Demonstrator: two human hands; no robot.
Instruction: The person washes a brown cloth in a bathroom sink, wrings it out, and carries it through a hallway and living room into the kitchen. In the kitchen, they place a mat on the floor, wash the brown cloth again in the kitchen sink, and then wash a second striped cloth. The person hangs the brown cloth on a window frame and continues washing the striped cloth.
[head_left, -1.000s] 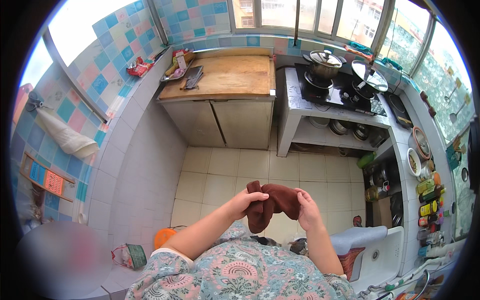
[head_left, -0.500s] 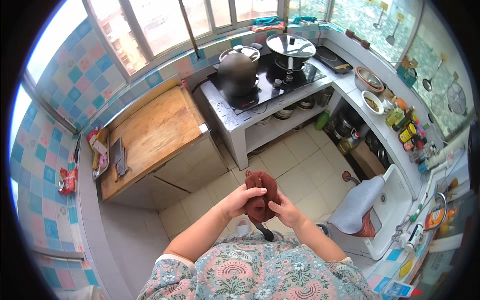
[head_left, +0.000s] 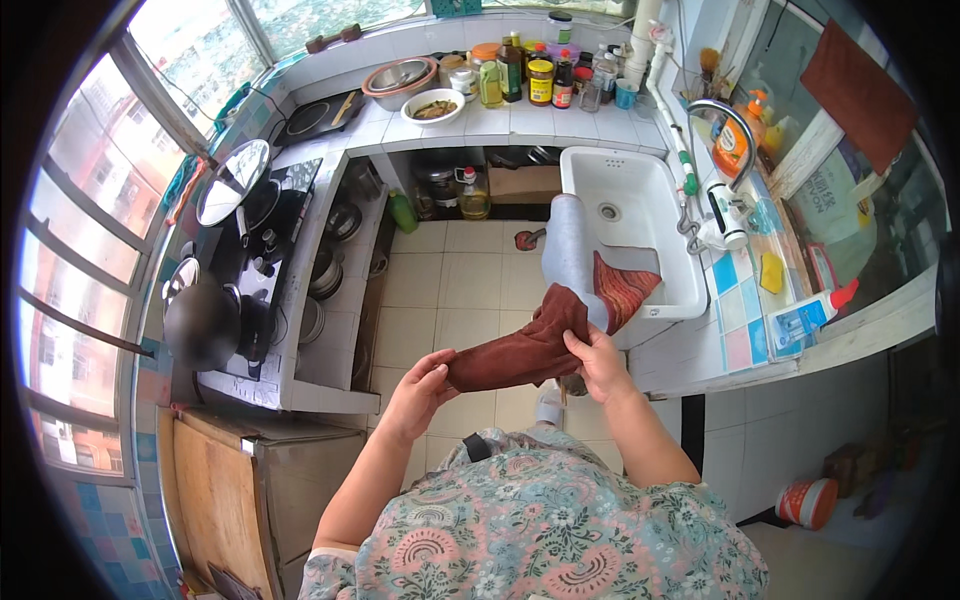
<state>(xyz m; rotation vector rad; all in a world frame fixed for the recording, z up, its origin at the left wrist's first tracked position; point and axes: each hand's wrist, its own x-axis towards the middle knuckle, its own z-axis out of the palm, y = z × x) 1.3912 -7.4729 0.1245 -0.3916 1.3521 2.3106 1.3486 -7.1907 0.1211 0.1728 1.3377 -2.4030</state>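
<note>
A dark reddish-brown cloth is stretched sideways between my two hands in front of my body. Its left end is pinched in my left hand. My right hand grips the other end, thumb on top, where the fabric is folded and bunched. Just beyond the right hand, a pale blue-grey cloth and a red patterned cloth hang over the near left edge of the white sink. The brown cloth overlaps the lower part of the blue-grey one in the view.
A curved faucet rises right of the sink, near a yellow sponge and a spray bottle. Bottles and jars line the far counter beside a white bowl. At left stands a black stove with pots.
My view has turned right, toward the sink. The brown cloth was bunched up in both hands; now it is spread out between them, and my hands are farther apart.
</note>
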